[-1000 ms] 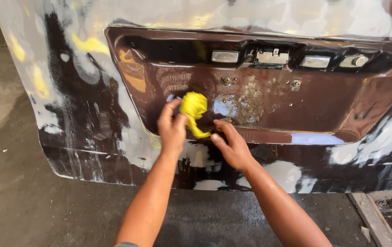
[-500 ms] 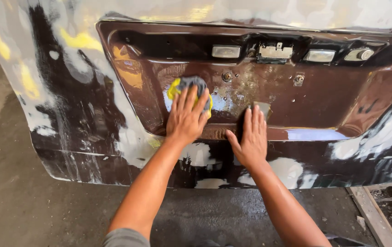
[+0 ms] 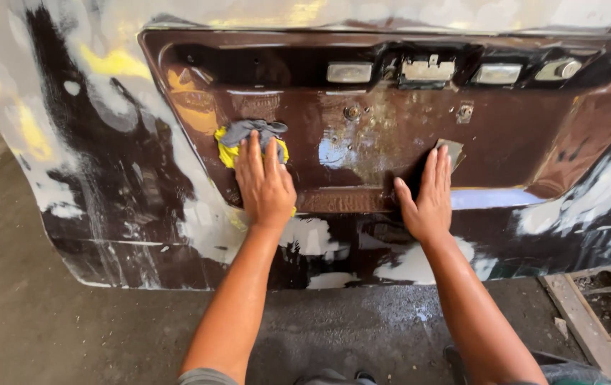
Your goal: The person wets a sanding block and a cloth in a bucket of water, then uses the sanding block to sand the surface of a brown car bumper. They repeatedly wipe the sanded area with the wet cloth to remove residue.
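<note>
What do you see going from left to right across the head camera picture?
Yellow filler streak → grey and yellow cloth under the left hand → round hole → right hand on a sanding sheet → wooden plank.

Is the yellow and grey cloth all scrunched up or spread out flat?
Scrunched up. The cloth bunches in wrinkled folds under the left hand, which presses it flat-palmed against the brown car panel.

Bare brown panel (image 3: 505, 135) right of the hands; lamp housings (image 3: 426, 70) crowding above.
</note>
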